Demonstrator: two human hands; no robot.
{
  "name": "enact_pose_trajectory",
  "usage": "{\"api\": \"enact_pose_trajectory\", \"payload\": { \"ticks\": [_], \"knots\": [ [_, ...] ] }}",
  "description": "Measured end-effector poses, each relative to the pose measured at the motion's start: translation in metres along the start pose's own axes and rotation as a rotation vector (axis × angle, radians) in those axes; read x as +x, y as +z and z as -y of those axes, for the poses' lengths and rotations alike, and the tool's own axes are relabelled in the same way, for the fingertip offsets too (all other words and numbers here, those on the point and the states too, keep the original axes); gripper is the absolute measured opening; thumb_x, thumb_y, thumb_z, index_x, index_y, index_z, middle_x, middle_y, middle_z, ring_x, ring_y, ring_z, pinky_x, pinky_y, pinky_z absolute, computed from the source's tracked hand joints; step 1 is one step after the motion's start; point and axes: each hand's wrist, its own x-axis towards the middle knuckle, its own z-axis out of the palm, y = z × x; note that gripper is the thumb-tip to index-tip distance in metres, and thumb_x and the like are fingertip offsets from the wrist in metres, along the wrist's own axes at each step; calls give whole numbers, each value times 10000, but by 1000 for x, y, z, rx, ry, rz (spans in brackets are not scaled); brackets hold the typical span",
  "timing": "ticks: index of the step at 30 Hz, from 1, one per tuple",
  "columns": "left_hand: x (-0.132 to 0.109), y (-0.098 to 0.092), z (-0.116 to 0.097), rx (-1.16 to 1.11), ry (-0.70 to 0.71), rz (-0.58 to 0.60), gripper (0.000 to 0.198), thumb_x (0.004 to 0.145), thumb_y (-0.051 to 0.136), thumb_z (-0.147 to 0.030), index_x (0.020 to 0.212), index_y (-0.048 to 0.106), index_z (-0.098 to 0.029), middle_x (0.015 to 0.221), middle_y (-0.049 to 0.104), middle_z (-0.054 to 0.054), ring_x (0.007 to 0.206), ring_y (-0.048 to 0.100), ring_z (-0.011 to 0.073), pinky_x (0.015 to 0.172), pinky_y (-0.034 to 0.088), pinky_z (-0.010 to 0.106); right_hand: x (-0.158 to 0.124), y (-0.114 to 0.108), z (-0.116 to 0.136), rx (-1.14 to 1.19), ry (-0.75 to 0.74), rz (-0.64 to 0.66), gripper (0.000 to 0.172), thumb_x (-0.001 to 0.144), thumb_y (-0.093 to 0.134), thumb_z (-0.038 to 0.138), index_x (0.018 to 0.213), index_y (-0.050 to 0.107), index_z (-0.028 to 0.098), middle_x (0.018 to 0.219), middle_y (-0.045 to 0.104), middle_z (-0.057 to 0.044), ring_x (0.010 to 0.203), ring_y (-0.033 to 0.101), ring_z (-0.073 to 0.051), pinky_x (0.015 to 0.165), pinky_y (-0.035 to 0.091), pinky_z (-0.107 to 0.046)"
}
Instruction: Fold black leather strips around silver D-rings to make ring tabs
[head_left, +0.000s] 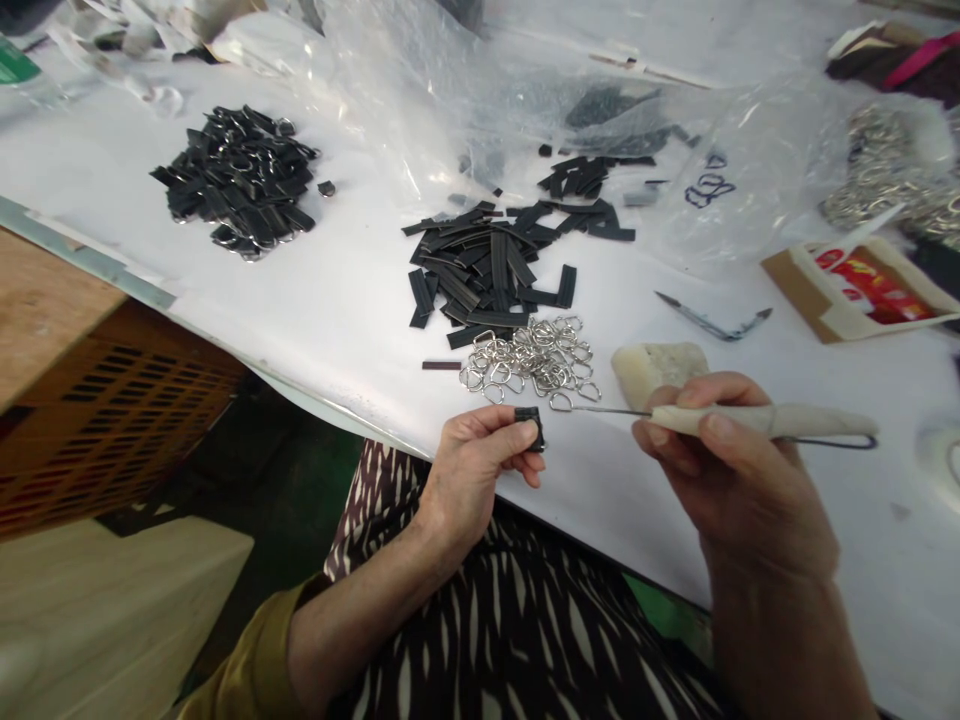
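Note:
My left hand (480,455) pinches a small folded black strip (529,425) between thumb and fingers at the table's front edge. In my right hand (739,480) lies a thin metal pick with a pale wrapped handle (675,418); its shaft points left. The tip is at a single D-ring (561,402); whether it is hooked through the ring I cannot tell. Just beyond is a pile of silver D-rings (536,355). Behind them lies a heap of loose black strips (487,265). A pile of black strips with rings (240,180) sits at the far left.
A pale block (660,366) lies beyond my right hand, with metal tweezers (712,318) behind it. An open cardboard box (862,290) stands at the right, near a bag of rings (877,170). Clear plastic bags (420,100) cover the back. An orange crate (127,410) is below left.

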Motion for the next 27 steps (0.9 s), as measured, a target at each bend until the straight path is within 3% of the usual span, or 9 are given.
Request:
{"api": "enact_pose_trajectory", "payload": {
  "ticks": [4, 19, 27],
  "knots": [
    [0, -1, 0, 4, 3, 10, 97, 694, 693, -202, 651, 655, -124, 542, 587, 16, 477, 529, 103, 496, 423, 224, -2, 3, 1, 32, 6, 20, 50, 761, 671, 262, 790, 636, 239, 650, 531, -3, 499, 366, -109, 477, 322, -239],
    [-4, -8, 2, 61, 86, 20, 102, 756, 663, -205, 678, 661, -139, 552, 594, 1, 483, 526, 88, 513, 425, 208, -6, 1, -6, 36, 0, -109, 191, 689, 716, 113, 818, 676, 249, 825, 603, -11, 629, 460, -116, 580, 407, -248],
    [-8, -12, -1, 121, 121, -19, 121, 773, 665, -232, 693, 655, -142, 544, 582, -5, 470, 527, 91, 491, 432, 211, -10, -1, -10, 22, -20, -82, 196, 735, 707, 129, 882, 679, 255, 806, 646, -43, 644, 466, -133, 558, 411, -231]
  ]
}}
